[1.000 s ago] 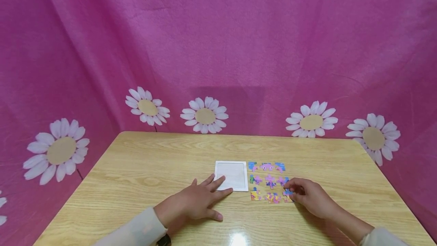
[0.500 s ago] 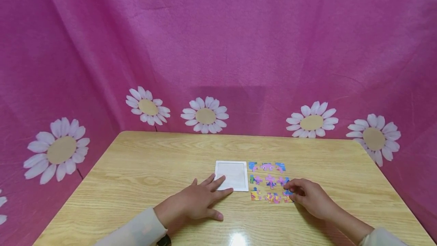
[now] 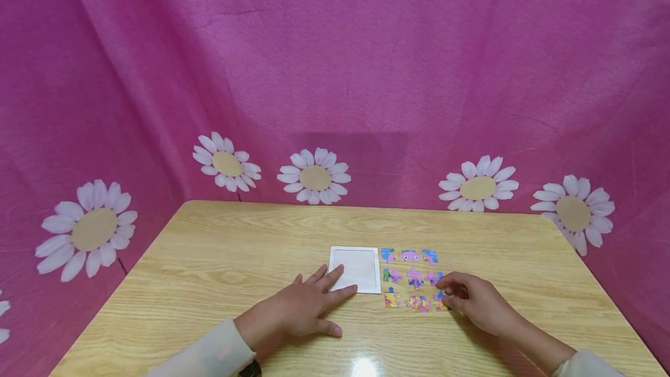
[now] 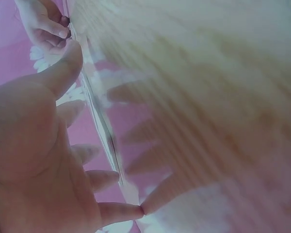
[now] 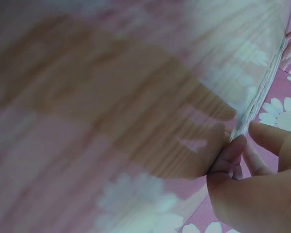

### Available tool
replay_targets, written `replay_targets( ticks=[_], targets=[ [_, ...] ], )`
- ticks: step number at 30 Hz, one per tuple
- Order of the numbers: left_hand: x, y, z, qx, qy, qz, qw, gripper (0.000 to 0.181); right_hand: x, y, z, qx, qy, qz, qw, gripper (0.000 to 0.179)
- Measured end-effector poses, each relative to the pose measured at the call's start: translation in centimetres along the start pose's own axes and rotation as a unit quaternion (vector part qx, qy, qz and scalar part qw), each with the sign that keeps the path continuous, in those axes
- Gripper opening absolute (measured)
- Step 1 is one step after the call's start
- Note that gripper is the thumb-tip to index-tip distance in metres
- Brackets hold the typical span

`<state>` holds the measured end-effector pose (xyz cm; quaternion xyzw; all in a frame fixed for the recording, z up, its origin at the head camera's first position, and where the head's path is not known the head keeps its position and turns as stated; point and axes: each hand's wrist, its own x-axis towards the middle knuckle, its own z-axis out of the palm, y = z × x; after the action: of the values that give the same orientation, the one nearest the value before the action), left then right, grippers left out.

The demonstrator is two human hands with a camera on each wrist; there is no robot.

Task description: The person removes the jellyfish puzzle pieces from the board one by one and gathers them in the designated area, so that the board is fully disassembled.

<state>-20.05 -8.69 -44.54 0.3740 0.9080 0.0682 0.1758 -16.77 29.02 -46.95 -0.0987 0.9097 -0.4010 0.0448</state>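
Note:
My left hand (image 3: pixel 306 309) lies with fingers spread, its fingertips over the lower left part of a square white puzzle tray (image 3: pixel 379 272). To the right of the tray, jigsaw pieces lie in three rows. My right hand (image 3: pixel 478 302) holds the lower right puzzle piece (image 3: pixel 441 302) at its edge between thumb and bent index finger; its fingers cover part of that piece. The piece lies at the table surface beside a yellow and pink puzzle piece (image 3: pixel 419 303). In the right wrist view, the other fingers (image 5: pixel 225 162) are curled low at the tabletop.
The wooden table (image 3: pixel 251 249) has a glossy top with reflections. Behind and beside it hangs a pink cloth (image 3: pixel 345 74) with large white daisies. Above the right hand's row are a pink puzzle piece with eyes (image 3: pixel 410 256) and a blue corner piece (image 3: pixel 430 256).
The lower right puzzle piece has shifted slightly toward the near side and now sits more in line with its row. My left fingers have moved a little; the tray stays put.

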Motion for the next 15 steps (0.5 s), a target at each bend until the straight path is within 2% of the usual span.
replay_targets(
  ticks=[3,6,11,15],
  targets=[
    [-0.1,-0.2,0.1,-0.007,0.010,0.000,0.9999,0.079,0.0,-0.2,-0.1,0.020,-0.006,0.017,0.9996,0.017],
    [-0.1,-0.4,0.1,-0.009,0.020,0.002,0.9998,0.079,0.1,-0.4,-0.1,0.012,-0.008,0.017,0.9998,0.019],
    [-0.3,-0.8,0.2,-0.003,0.044,-0.009,0.9990,0.081,0.2,-1.0,0.1,-0.050,0.029,-0.026,0.9980,0.023],
    [-0.4,-1.2,0.2,0.000,0.060,-0.033,0.9977,0.081,0.4,-1.8,0.3,-0.117,0.073,-0.061,0.9886,0.029]
  ],
)
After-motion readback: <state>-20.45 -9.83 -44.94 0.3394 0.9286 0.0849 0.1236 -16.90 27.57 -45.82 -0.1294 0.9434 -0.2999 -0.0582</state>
